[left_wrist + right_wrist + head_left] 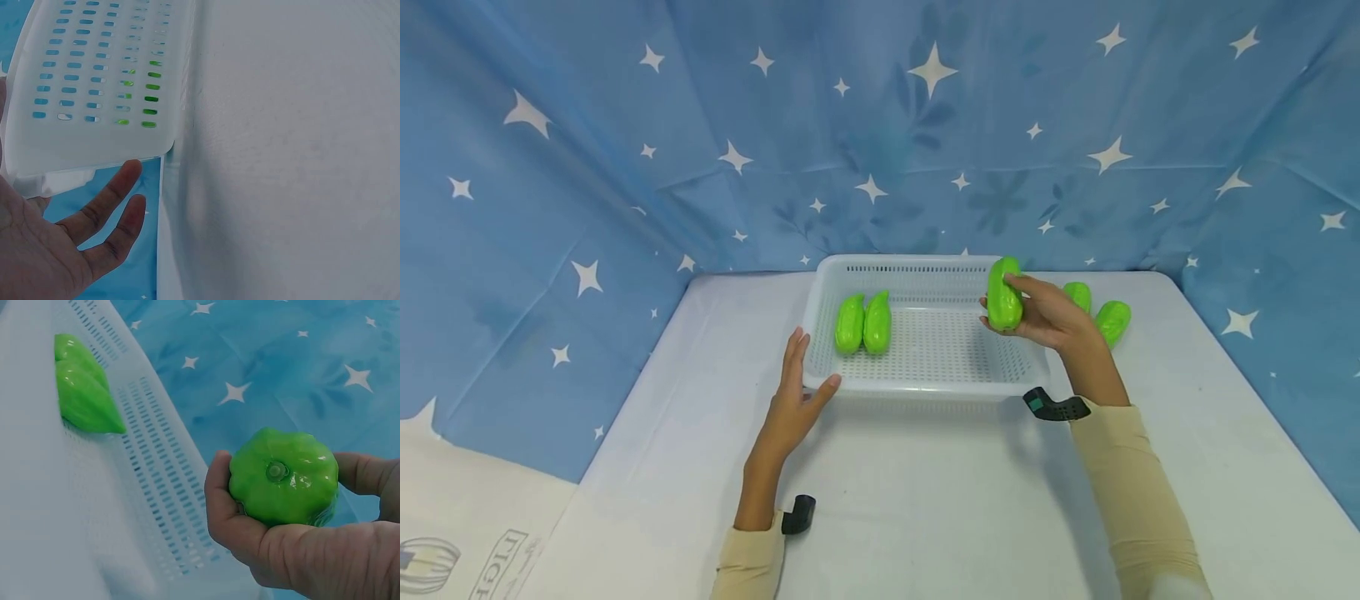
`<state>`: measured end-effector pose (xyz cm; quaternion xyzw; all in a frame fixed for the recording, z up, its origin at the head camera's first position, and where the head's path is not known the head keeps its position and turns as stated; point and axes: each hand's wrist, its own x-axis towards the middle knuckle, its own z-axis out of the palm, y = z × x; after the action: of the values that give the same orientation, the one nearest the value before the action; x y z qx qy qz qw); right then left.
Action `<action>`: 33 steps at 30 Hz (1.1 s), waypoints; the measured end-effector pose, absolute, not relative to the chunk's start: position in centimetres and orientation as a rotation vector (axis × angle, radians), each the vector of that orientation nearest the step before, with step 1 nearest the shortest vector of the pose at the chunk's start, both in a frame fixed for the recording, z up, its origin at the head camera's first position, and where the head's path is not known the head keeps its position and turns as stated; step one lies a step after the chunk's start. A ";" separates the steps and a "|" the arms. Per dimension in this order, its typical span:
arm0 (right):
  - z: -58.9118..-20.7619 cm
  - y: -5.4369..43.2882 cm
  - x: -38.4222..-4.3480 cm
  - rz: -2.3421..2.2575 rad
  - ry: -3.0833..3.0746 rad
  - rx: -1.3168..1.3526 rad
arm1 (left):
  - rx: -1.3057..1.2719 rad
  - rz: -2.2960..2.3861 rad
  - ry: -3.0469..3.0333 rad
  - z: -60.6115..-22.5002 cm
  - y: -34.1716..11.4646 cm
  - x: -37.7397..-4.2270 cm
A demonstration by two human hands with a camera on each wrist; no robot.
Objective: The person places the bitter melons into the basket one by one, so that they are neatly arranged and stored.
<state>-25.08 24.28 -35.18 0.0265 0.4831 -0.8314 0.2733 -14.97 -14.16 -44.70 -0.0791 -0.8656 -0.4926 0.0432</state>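
Note:
A glossy, bright green ribbed gourd (1004, 293) is in my right hand (1048, 315), whose fingers and thumb curl round it. It is held up over the right end of a white perforated plastic basket (925, 388). In the right wrist view, the round end of the gourd (281, 478) faces the camera, with a small stem mark in its centre. Two similar gourds (863, 325) lie side by side at the left inside the basket. My left hand (792, 417) is at the basket's left front corner, fingers spread and thumb near the rim; contact is unclear.
Two more green gourds (1112, 322) lie on the white tabletop (910, 492) right of the basket, partly behind my right hand. A blue curtain with white stars (880, 133) hangs behind and beside the table. A printed cloth (467, 525) is at the lower left.

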 end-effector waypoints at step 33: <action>-38.3 13.2 -32.5 -1.460 1.949 0.285 | -0.226 -1.507 -2.636 -45.0 -14.1 -15.0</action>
<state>-32.46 13.20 -38.29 0.1092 0.7482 -0.5604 0.3379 -15.02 -14.08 -44.95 -0.0740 -0.8647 -0.4944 0.0481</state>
